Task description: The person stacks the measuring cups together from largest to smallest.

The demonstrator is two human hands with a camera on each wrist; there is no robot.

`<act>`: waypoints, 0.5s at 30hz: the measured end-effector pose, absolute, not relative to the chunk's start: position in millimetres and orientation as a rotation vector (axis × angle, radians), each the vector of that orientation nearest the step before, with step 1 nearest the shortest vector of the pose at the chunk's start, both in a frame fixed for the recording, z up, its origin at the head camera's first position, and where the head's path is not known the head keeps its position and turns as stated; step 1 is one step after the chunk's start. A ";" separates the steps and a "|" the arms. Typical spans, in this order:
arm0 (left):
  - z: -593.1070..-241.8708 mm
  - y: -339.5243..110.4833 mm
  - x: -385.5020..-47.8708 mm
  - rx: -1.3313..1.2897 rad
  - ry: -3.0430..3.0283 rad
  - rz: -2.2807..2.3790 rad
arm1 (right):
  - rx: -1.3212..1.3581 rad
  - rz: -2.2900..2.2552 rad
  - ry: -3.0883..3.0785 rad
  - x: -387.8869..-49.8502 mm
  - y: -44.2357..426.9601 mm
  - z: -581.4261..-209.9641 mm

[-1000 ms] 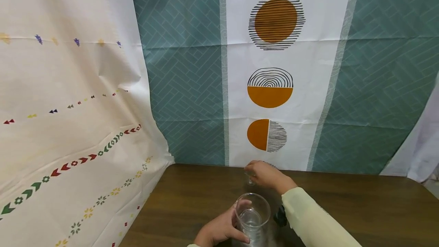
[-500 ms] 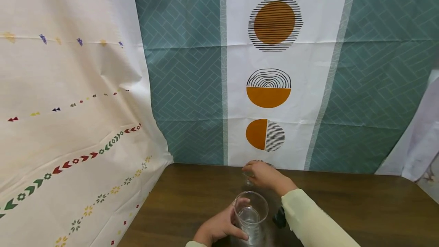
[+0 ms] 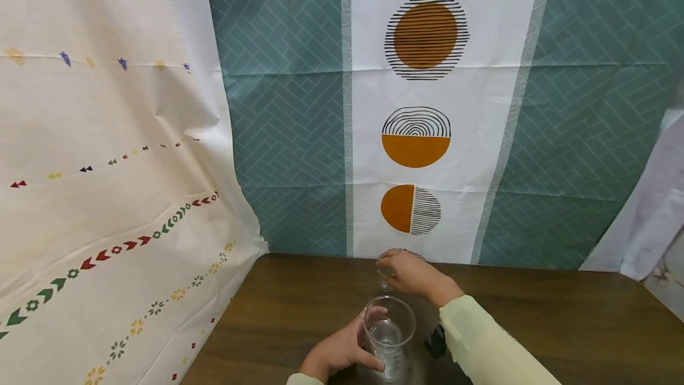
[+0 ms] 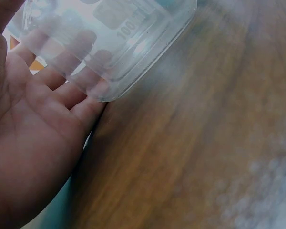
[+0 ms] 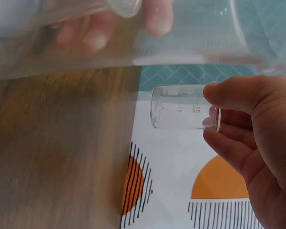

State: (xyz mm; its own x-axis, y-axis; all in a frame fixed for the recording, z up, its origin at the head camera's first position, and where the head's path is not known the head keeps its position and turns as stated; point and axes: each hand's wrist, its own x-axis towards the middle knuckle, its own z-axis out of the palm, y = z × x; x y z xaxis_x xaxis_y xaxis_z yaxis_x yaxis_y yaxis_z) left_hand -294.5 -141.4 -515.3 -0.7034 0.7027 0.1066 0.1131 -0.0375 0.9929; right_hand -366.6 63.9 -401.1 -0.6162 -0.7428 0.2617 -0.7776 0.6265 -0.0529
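In the head view my left hand (image 3: 342, 346) grips a large clear beaker (image 3: 408, 328) from its left side, near the table's front. A smaller clear vessel (image 3: 386, 333) appears to sit inside that beaker. Fingers show through the beaker wall in the left wrist view, beside a "100 ml" mark. Farther back, my right hand (image 3: 414, 277) pinches a small clear beaker (image 5: 176, 107) by its rim between thumb and fingers. Printed graduations mark its side, and it looks hollow. In the right wrist view its base stands clear of the tabletop.
A dark wooden table (image 3: 288, 302) lies beneath both hands. Behind it hangs a green and white patterned cloth (image 3: 288, 135), and a cream patterned cloth (image 3: 133, 224) is at the left. Close to the right sleeve is a small black object (image 3: 435, 342).
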 end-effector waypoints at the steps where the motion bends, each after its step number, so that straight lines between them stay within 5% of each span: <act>1: -515.4 -141.3 -294.6 0.858 1.807 1.791 | 1.253 0.238 -2.631 -365.5 64.1 -399.8; 15: -517.3 -141.9 -295.5 0.851 1.786 1.788 | 1.251 0.266 -2.631 -348.2 69.3 -381.2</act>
State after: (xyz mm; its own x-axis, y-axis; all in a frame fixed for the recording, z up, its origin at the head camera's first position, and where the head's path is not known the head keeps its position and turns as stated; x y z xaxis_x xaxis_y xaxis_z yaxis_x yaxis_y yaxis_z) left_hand -295.5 -141.9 -517.3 -0.6967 0.7107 0.0979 0.0971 -0.0419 0.9944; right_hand -348.2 69.3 -381.2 -0.6153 -0.7408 0.2697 -0.7798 0.6221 -0.0702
